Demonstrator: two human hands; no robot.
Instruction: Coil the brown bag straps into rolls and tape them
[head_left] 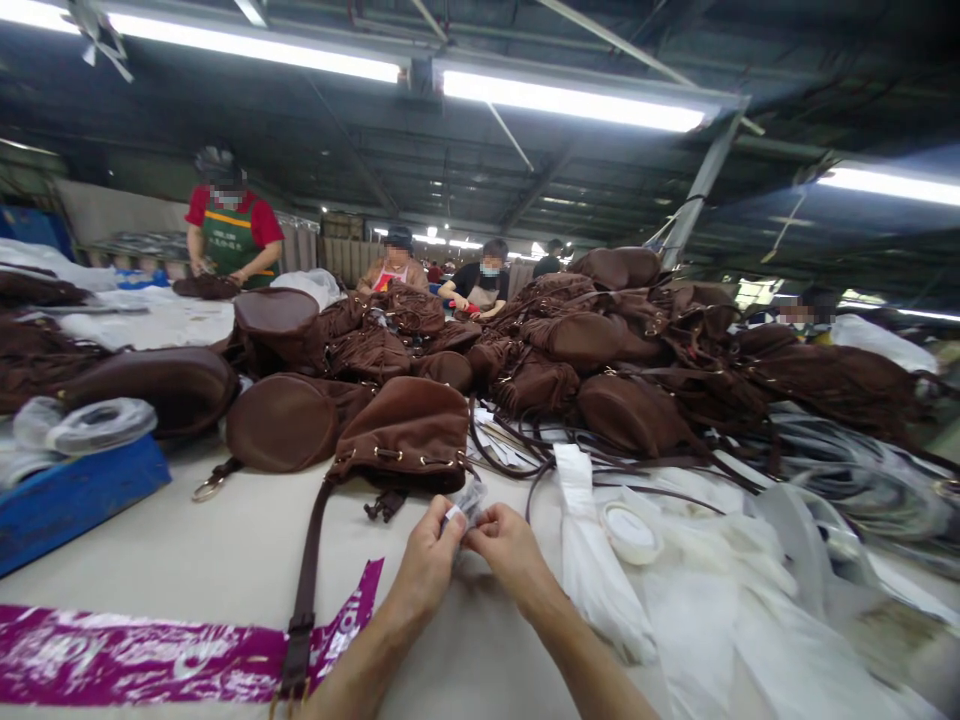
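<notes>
Lettering [79, 655] on the purple strip [247, 650] and green apron [232, 240] is too blurred to read. The left hand [426, 548] and right hand [506, 545] pinch clear plastic [471, 500] just before a brown bag [409, 425], whose strap [309, 570] crosses the strip; white sheeting [697, 600] lies rightward.

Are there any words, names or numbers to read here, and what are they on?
No whole word or number can be read for sure.
Purple strip: big white lettering, too blurred and shiny to make out.
Green apron: small pale writing on the front, too small and blurred to read.
</notes>
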